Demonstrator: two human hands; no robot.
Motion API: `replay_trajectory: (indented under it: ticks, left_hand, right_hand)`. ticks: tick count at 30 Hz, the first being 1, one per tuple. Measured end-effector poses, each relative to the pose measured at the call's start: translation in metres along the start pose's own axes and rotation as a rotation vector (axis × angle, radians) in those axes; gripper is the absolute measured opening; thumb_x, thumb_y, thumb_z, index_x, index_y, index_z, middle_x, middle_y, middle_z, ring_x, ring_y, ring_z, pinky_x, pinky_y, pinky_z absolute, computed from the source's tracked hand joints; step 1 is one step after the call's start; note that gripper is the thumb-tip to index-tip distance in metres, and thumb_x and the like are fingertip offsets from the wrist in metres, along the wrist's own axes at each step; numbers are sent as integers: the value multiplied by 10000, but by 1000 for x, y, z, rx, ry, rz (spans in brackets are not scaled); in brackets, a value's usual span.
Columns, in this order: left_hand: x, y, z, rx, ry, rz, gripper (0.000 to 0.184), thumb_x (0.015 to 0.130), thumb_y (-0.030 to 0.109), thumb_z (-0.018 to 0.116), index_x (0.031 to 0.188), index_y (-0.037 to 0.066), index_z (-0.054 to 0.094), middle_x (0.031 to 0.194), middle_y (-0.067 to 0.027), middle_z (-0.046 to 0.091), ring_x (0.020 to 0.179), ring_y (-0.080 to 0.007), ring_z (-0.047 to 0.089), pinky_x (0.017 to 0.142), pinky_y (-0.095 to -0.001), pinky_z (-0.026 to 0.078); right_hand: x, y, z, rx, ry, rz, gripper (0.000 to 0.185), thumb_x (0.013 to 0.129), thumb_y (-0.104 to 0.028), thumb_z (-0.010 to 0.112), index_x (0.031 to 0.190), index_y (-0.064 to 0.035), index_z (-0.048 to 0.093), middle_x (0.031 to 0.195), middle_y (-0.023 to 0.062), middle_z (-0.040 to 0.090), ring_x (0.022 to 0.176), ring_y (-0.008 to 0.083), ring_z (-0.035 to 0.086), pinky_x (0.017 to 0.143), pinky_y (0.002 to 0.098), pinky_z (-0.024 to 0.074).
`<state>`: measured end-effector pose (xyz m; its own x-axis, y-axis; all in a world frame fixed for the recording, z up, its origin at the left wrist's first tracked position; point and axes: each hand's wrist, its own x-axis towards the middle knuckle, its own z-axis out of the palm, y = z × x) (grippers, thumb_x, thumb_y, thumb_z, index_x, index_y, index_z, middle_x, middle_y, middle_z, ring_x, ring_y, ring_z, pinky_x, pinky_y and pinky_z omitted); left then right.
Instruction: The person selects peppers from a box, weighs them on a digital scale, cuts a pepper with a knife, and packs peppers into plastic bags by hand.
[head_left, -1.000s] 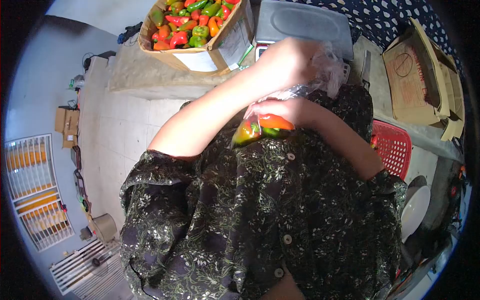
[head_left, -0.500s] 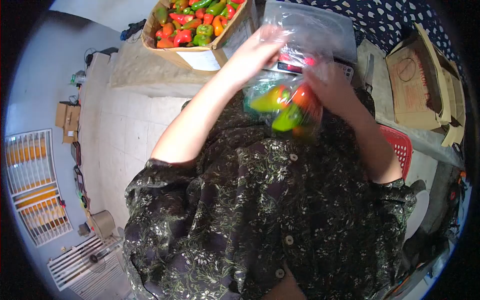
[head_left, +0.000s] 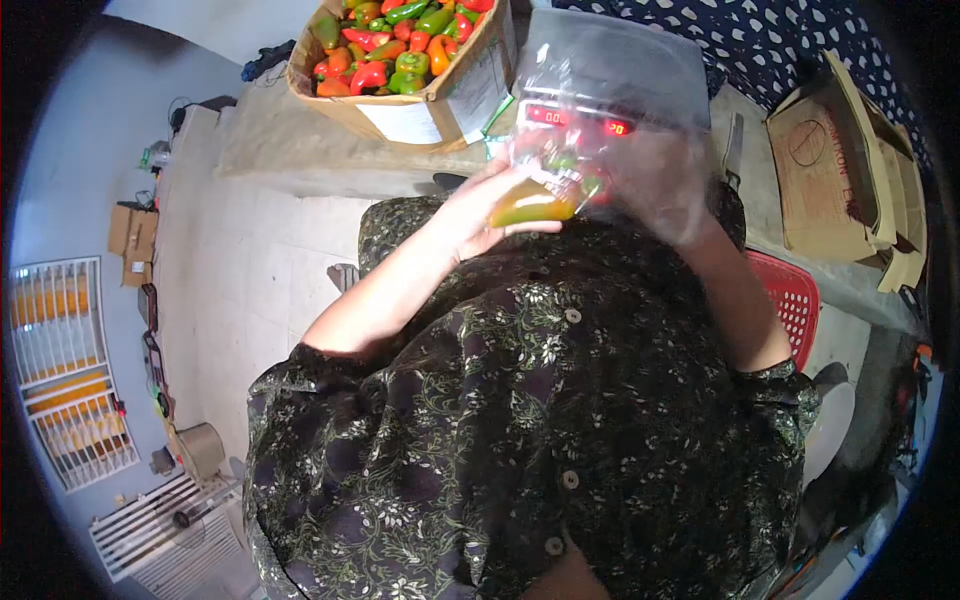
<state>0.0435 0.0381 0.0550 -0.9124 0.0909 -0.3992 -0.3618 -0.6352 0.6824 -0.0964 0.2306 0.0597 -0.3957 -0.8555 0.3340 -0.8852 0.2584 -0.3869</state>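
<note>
A clear plastic bag of peppers is held up in front of the scale, with a yellow-green pepper lowest and green and red ones above it. My left hand holds the bag from the left and below, its fingers around the bottom pepper. At the bag's right side is my right hand, smeared by motion and partly behind plastic, so its grip is unclear. Beyond the hands stands the scale, with red digits lit on its display.
A cardboard box of red, green and orange peppers stands at the upper left of the counter. On the right lie an open cardboard box and, lower, a red perforated basket. Dark patterned cloth hangs behind.
The bag, first low near the shirt with its top bunched in the hands, now sits higher, before the scale. My left hand has moved down to the peppers; the scale's display has come into view.
</note>
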Motion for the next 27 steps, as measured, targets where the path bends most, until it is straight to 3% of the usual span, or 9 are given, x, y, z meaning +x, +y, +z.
replay_trajectory:
  ticks: [3,7,9,12,14,16,20,23,27]
  left_hand:
    - [-1,1,25,636,56,783,745,837,78,616,1423,98,157,1233,-200,480,1106,-287,536,923,-419,461]
    - [-6,1,25,1554,-191,1257,484,715,66,628,1189,142,561,1218,-102,524,1084,-262,508,940,-408,403]
    - [-11,-7,17,1784,-410,1285,490,730,129,610,1216,136,547,1221,-89,508,1185,-235,417,1003,-449,327]
    - [-14,-14,9,1075,31,1088,544,796,216,602,1303,95,443,1303,-110,439,1181,-242,434,1004,-441,334]
    - [-20,-10,25,166,116,334,716,876,454,552,1390,36,281,1368,-94,391,1233,-244,406,1042,-414,297]
    - [-11,-15,9,-325,-271,-152,661,895,406,552,1386,44,298,1311,-95,472,1170,-218,480,1011,-393,355]
    - [-19,-13,29,790,-19,342,298,909,239,527,1110,36,610,1086,-46,618,1022,-186,562,908,-355,434]
    - [-11,9,13,1353,-395,986,203,820,105,565,992,31,643,1017,-41,633,1014,-186,553,924,-365,406]
    - [-10,-3,16,919,-24,598,607,771,80,648,1309,36,372,1178,-117,521,1165,-221,454,1023,-392,310]
  right_hand:
    - [0,7,22,-189,-28,222,286,788,-296,605,867,-22,631,684,195,624,691,321,653,615,436,507]
    - [-14,29,48,475,125,434,269,823,-282,570,932,-38,605,796,154,626,728,282,625,644,377,501]
    - [-17,26,51,818,260,552,259,854,-298,556,917,-49,590,822,88,609,706,183,589,625,304,486]
    - [-19,38,48,900,262,584,275,868,-331,552,885,-59,587,802,35,590,655,112,558,589,254,472]
    - [-21,38,46,893,223,624,290,872,-348,544,878,-61,583,801,36,586,661,112,555,604,256,470]
    - [-12,22,38,948,239,661,307,881,-365,527,867,-63,579,802,42,583,688,112,556,640,259,472]
    - [4,-5,27,1086,228,639,424,953,-366,392,864,-6,597,897,119,647,789,171,595,766,323,460]
    - [12,-8,11,1436,189,556,481,967,-415,362,764,-49,600,832,113,648,737,137,593,714,280,467]
    - [8,12,20,1117,-246,212,434,959,-373,390,729,-63,588,771,62,643,712,145,595,655,295,470]
